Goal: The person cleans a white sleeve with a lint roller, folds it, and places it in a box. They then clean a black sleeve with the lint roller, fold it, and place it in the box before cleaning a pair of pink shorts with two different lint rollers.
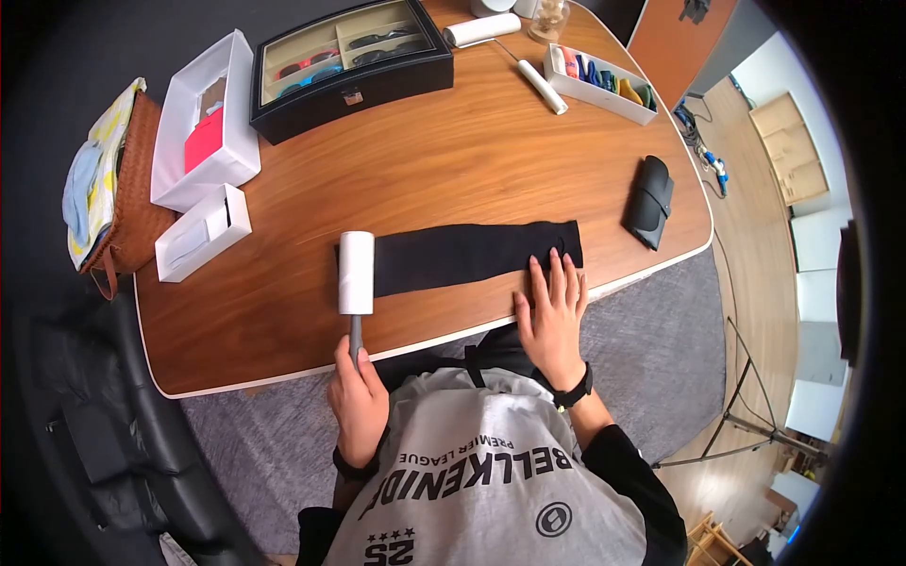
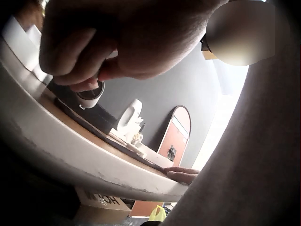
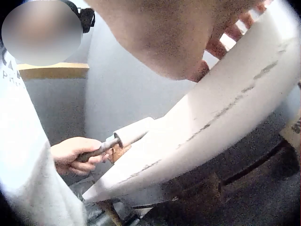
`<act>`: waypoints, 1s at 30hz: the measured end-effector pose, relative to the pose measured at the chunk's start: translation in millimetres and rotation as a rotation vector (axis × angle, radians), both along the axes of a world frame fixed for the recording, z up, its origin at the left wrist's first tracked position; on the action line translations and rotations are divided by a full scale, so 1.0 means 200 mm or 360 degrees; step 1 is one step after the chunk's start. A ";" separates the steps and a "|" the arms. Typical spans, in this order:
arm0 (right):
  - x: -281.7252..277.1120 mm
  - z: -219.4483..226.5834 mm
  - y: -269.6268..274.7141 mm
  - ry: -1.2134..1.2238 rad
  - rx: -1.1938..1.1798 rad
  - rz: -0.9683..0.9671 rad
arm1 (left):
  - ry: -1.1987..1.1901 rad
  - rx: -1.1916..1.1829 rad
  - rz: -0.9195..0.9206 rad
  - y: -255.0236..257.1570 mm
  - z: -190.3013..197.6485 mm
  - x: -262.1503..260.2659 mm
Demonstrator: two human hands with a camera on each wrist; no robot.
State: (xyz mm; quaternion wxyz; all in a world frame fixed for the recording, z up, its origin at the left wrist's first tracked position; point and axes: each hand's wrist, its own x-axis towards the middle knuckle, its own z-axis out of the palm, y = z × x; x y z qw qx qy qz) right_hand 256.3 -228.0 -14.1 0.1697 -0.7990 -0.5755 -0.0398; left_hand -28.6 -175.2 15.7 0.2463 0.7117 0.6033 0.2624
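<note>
A long, flat black cloth (image 1: 444,258), shaped like an arm sleeve, lies along the near side of the wooden table (image 1: 472,156). My left hand (image 1: 359,406) grips the grey handle of a lint roller (image 1: 356,274), whose white roll overlaps the cloth's left end in the head view. In the right wrist view the fingers curl round that handle, with the white roll (image 3: 134,132) pointing over the table edge. My right hand (image 1: 555,325) rests with spread, fairly straight fingers on the cloth's right end. Seen from the left wrist, the left hand (image 2: 136,42) hides most of the roller.
At the back left stand a black glasses case box (image 1: 354,104), two white boxes and a woven basket (image 1: 127,179). A black pouch (image 1: 649,203) lies at the right. Another lint roller (image 1: 483,30) and a white tray (image 1: 604,97) of rolled coloured cloths sit at the back.
</note>
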 end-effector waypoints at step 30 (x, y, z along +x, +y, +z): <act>-0.01 -0.06 0.09 0.0022 0.0077 0.0002 | 0.0396 0.0002 0.0268 -0.07 -0.12 -0.36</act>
